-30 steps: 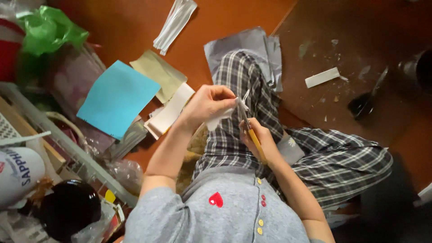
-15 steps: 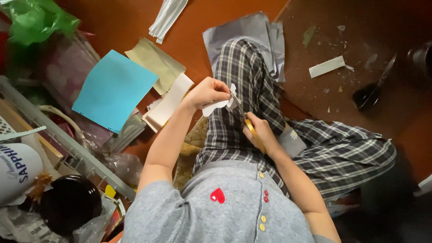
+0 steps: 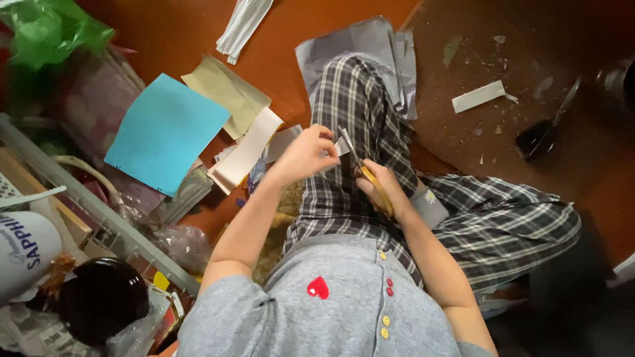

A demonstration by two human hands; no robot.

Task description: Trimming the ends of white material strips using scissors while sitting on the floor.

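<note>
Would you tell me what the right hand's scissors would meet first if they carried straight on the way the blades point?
Probably the small paper piece pinched by the left hand; the scissors in the right hand point right at it, though depth is unclear.

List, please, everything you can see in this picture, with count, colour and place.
blue sheet: one, blue, floor at left
tan sheet: one, beige, beside the blue sheet
grey sheets: a stack, grey, under the knee
white strip: one, white, floor at right
green bag: one, green, top left
scissors: one pair, yellow handles, in the right hand
paper piece: one, white, in the left hand
left hand: grip on the paper piece
right hand: grip on the scissors
</note>
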